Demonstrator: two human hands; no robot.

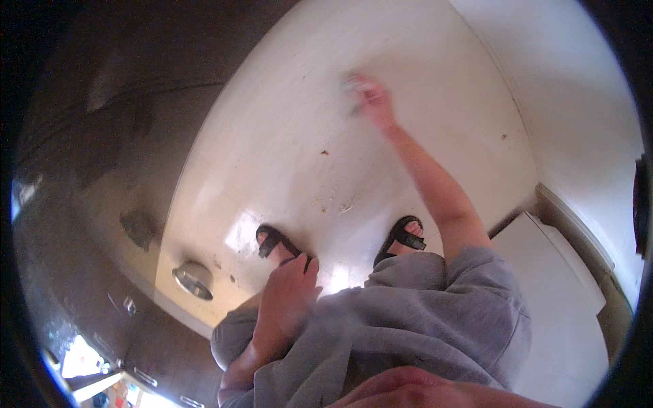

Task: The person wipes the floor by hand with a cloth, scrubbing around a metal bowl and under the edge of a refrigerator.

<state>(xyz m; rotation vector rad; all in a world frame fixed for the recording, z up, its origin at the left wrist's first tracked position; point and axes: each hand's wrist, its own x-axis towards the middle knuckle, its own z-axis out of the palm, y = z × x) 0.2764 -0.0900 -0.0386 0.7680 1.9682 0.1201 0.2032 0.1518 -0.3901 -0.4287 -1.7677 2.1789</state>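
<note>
My right hand (371,97) is stretched out low over the pale, glossy floor (285,132), its fingers blurred. Something pale or grey may be at the fingertips, but I cannot tell what it is. My left hand (288,293) rests near my left knee, its fingers somewhat apart with nothing in them. Between the right hand and my black sandals lie a small brown bit (324,152) and a smeared patch of yellowish crumbs (347,205). One sandal (278,240) is at the left, the other (403,237) at the right.
A shiny metal bowl (193,280) stands on the floor at the left, beside dark glossy cabinet fronts (102,255). A white box-like unit (541,285) stands close on my right. A pale wall (576,102) rises at the upper right. Another dark speck (504,136) lies near it.
</note>
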